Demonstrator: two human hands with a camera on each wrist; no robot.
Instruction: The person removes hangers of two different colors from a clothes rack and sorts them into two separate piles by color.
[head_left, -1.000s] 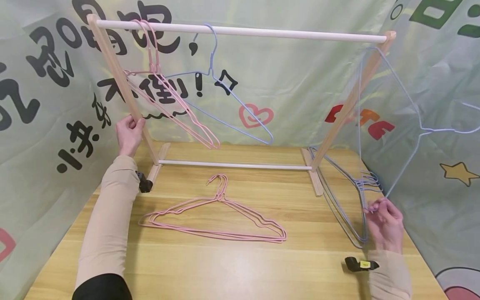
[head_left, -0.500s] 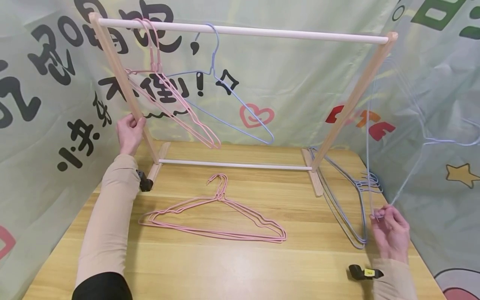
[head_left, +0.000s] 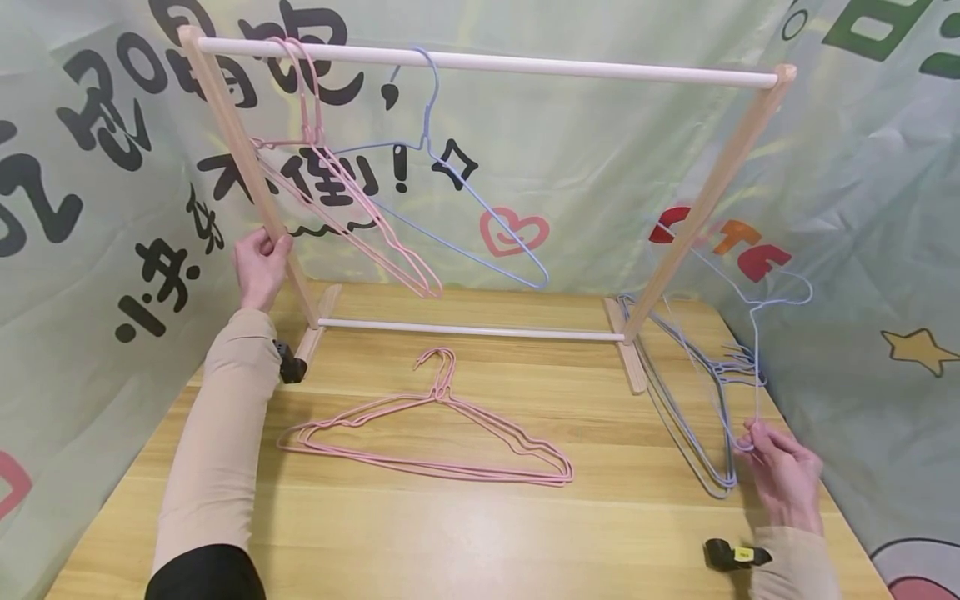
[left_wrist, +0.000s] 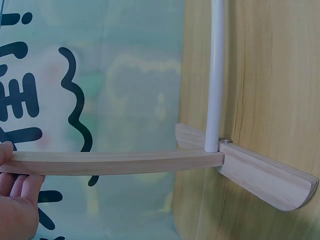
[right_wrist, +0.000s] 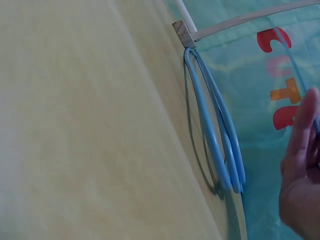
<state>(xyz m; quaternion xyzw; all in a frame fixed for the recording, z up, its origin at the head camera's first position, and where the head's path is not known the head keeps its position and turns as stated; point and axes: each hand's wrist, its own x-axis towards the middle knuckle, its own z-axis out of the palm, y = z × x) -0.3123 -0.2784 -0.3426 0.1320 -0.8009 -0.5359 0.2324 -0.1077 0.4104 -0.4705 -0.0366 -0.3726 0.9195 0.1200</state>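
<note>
My left hand point(head_left: 260, 271) grips the left wooden upright point(head_left: 240, 158) of a hanger rack; in the left wrist view, thumb and fingers lie on either side of it. At the right my right hand point(head_left: 783, 475) pinches a light blue clothes hanger point(head_left: 756, 350) by one corner, its hook pointing right. That hanger is raised in front of a stack of blue hangers point(head_left: 725, 417) on the table. The right wrist view shows the right hand point(right_wrist: 302, 195) mostly at the edge, its grip partly cut off.
Two pink hangers point(head_left: 315, 137) and one blue hanger point(head_left: 426, 125) hang from the white top rail point(head_left: 562, 67). Several pink hangers point(head_left: 442, 398) lie stacked on the wooden table point(head_left: 480, 542). A printed cloth point(head_left: 600, 167) stands close behind and at both sides.
The blue hanger in my right hand has swung down and left, its hook now lower and nearer the rack. My right hand has shifted slightly down and right. The left hand stays put.
</note>
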